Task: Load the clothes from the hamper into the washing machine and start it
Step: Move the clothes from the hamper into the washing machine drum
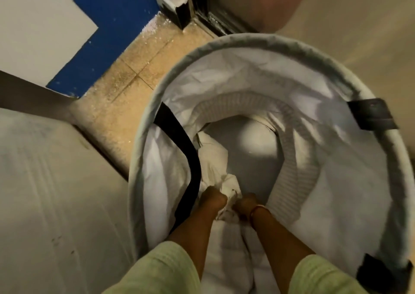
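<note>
Both hands are deep in the hamper (pixel 203 46). Left hand (pixel 213 200) and right hand (pixel 246 203) each grip the white garment (pixel 215 165), fists closed.

1. Two bare forearms are showing at the bottom of the head view, each emerging from a pushed-up sleeve.
2. The left sleeve (pixel 161 271) is appearing as pale yellowish-green fabric with a fine ribbed or knitted texture, ending partway up the forearm.
3. The right sleeve (pixel 321 275) is showing the same pale green ribbed fabric, bunching softly at its edge.
4. A thin bangle (pixel 256 210) is circling the right wrist, looking reddish-gold in this dim light.
5. The left hand (pixel 213 200) is wearing nothing visible at the wrist.
6. The right hand (pixel 246 203) is looking slightly blurred, so finer details such as rings are not resolving.
</note>
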`<state>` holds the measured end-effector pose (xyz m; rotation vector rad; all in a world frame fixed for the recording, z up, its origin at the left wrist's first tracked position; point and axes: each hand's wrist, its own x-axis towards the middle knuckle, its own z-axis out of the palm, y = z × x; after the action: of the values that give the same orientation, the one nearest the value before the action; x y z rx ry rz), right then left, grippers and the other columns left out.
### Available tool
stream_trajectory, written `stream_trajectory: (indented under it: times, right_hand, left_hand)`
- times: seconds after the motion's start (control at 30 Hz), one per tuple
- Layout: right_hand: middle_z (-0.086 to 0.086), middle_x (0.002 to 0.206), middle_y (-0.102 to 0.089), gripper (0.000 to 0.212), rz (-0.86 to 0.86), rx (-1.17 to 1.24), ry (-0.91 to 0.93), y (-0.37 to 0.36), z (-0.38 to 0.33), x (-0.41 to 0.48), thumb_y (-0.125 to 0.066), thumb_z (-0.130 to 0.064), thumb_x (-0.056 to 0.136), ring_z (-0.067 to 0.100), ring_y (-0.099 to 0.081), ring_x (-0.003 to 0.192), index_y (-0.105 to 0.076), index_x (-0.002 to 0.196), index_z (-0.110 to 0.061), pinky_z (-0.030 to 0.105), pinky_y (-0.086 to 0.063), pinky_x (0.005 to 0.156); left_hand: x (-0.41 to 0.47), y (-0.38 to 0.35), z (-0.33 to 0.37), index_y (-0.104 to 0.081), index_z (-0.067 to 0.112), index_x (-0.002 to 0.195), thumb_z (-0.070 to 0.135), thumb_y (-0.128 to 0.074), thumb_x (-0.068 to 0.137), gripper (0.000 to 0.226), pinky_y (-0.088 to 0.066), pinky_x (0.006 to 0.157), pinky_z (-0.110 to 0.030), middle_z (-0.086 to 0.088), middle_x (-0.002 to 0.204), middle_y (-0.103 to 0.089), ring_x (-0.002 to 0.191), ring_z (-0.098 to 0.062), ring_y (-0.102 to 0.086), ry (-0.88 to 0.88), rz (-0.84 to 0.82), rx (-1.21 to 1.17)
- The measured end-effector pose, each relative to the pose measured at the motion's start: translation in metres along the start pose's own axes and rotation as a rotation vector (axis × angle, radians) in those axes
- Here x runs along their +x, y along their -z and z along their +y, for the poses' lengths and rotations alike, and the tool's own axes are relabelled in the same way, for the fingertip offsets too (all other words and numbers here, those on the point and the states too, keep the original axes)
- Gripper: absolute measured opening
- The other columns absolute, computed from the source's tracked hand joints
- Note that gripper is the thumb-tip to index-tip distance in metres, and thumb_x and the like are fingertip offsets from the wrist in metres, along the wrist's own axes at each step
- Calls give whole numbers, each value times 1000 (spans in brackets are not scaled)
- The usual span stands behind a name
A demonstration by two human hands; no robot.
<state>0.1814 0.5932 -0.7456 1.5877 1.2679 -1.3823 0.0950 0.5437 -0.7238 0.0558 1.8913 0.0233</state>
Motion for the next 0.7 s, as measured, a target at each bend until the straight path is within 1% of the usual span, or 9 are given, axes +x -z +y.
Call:
stream_trajectory:
  times: [0.07,0.2,0.27,0.33,0.43,0.47,0.57,0.63,0.7]
  right_hand:
    - [18,134,-51,39,23,-15,18,5,-6,-18,-49,-13,94,32,-50,122,-48,128,4,33,-43,94]
    - [19,134,-53,38,150,-144,164,23,-22,-95,-41,-19,97,33,-52,121,-52,128,0,32,-40,95]
    - [21,124,-59,33,212,-135,258,35,-25,-150,-43,-17,96,34,-56,113,-58,118,2,31,-42,84]
    - [20,112,-64,25,271,-84,398,44,-22,-204,-46,-11,93,34,-59,102,-62,107,1,26,-38,71]
    - [11,101,-63,14,280,-40,577,57,-16,-301,-49,-12,92,23,-58,90,-61,99,-9,24,-39,74]
    - [7,94,-60,8,280,-51,617,63,-14,-332,-51,-15,93,18,-56,82,-59,91,-14,23,-37,72]
    - [-10,71,-48,29,328,-72,756,76,-14,-419,-58,-25,90,2,-48,66,-42,67,-31,23,-34,62]
    - [-9,64,-51,28,373,1,802,79,-14,-476,-59,-33,87,4,-53,64,-43,64,-34,25,-39,63]
    - [-8,62,-55,27,403,70,860,80,-15,-521,-61,-31,86,4,-56,66,-49,62,-34,20,-40,62]
  left_hand:
    - [-25,9,10,-53,6,129,30,-45,95,43,-48,95,-36,-16,135,-53,120,-32,-54,-38,74,84]
    - [-115,37,27,-53,6,128,32,-36,97,44,-37,105,-40,-14,142,-41,129,-33,-40,-178,245,154]
    - [-164,55,26,-57,4,124,30,-35,96,44,-36,106,-39,-15,139,-45,127,-33,-41,-224,304,137]
    - [-214,76,25,-60,3,120,29,-35,97,43,-40,102,-38,-17,129,-57,120,-33,-50,-268,326,66]
    - [-300,118,16,-62,3,118,32,-36,99,43,-44,97,-36,-17,121,-63,113,-33,-57,-343,335,-42]
    - [-326,131,13,-63,3,116,33,-37,99,43,-46,94,-36,-18,119,-64,111,-33,-58,-384,344,-56]
    - [-410,171,8,-62,0,112,34,-38,99,44,-48,90,-36,-20,115,-64,106,-33,-60,-496,366,-51]
    - [-468,195,2,-61,-1,113,34,-37,99,44,-46,92,-35,-20,117,-63,108,-34,-59,-578,373,-59]
    - [-521,215,-4,-60,0,116,33,-37,99,44,-45,92,-36,-20,119,-62,109,-34,-58,-640,375,-90]
